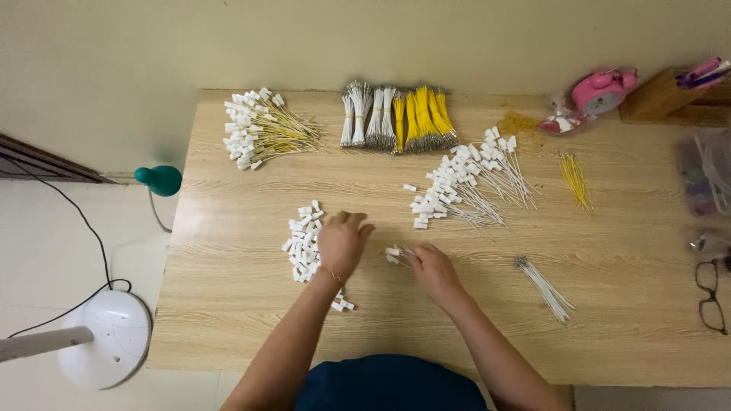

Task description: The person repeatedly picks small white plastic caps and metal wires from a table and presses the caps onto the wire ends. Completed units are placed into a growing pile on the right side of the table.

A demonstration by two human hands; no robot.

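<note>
1. Pale wall and floor behind; a light wood-grain counter [609,320] carries everything, seen from above.
2. Left hand [340,242] is laid palm-down, fingers curled, on the right edge of a loose pile of white connectors [303,240]; whether one is pinched under the fingers cannot be told.
3. Right hand [432,268] is closed in a pinch on a white-tipped wire piece [394,252], held just beside the left hand, low over the counter.
4. Step judged in hand: a connector is being picked from the pile while a wire is held ready for fitting.
5. Next move is judged to need a single connector isolated by the left fingertips and lined up with the wire end; fine alignment needed, small parts.
6. Right of the right hand, near: a small bundle of bare white wires [544,286].
7. Beyond the right hand: a spread heap of white wires with connectors fitted [468,183].
8. Beyond the left hand, well apart: a heap of yellow wires with white connectors [259,128].
9. At the far edge between them: tied bundles of white and yellow wires [397,118].
10. Far right of both hands: loose yellow wires [575,179], pink alarm clock [601,89], wooden holder [670,99], glasses [710,297].
11. Left of the counter, off it: green lamp head [160,180] and white round base [106,339] on the floor.
</note>
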